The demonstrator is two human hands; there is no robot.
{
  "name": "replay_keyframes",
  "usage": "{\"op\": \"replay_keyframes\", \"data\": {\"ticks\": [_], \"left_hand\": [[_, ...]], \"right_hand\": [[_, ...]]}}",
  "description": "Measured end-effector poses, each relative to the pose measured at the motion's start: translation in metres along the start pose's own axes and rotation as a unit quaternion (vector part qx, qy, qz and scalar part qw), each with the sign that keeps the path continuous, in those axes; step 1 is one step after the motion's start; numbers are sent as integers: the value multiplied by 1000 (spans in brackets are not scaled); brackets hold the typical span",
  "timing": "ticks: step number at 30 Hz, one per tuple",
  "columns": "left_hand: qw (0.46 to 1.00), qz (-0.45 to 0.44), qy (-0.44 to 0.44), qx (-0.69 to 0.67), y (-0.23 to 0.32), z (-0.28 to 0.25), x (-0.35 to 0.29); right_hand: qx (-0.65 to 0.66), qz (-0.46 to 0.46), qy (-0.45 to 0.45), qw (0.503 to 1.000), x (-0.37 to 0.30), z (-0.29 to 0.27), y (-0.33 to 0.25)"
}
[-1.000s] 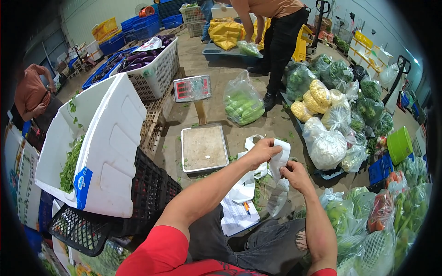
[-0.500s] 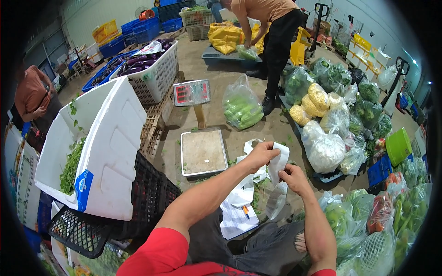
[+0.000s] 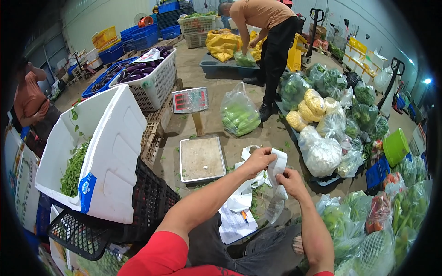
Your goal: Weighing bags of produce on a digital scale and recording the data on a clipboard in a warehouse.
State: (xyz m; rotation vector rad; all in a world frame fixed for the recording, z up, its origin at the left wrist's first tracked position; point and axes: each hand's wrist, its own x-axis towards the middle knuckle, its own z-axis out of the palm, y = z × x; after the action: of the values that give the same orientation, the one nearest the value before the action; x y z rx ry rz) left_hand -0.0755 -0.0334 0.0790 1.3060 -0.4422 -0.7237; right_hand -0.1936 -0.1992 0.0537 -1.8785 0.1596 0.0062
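Observation:
A long white paper strip [image 3: 277, 162] runs between my hands. My left hand [image 3: 259, 162] pinches its upper part. Lower and to the right, my right hand [image 3: 293, 181] grips the same strip by its edge. The rest of it hangs in loops down to the floor, near a sheaf of white papers [image 3: 232, 226] with an orange pen [image 3: 244, 216] on top. Ahead and left of my hands stands a platform scale [image 3: 202, 156] with a display [image 3: 190, 100] on a post.
A white foam box [image 3: 110, 152] with leafy greens rests on a black crate [image 3: 154, 198] at my left. Bagged vegetables [image 3: 322, 154] crowd the right side. Beyond the scale sits a bag of green vegetables [image 3: 240, 115]. A co-worker [image 3: 271, 41] bends over a blue platform [image 3: 216, 66].
My hands stay on the paper strip and sit slightly lower in view. The person at the far left has raised an arm toward the head.

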Motion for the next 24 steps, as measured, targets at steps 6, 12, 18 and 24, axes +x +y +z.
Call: {"op": "replay_keyframes", "data": {"ticks": [6,12,18,24], "left_hand": [[1000,-12,9,21,-12,-8,10],[1000,1,22,-13,-20,-6,18],[1000,5,12,18,-7,-2,10],[1000,7,-4,5,1,-2,1]], "right_hand": [[-24,1,-1,1000,-3,1,-16],[-23,-7,-8,1000,-2,-5,-8],[5,5,-4,1000,-1,-4,-5],[37,-1,4,999,1,-3,1]]}}
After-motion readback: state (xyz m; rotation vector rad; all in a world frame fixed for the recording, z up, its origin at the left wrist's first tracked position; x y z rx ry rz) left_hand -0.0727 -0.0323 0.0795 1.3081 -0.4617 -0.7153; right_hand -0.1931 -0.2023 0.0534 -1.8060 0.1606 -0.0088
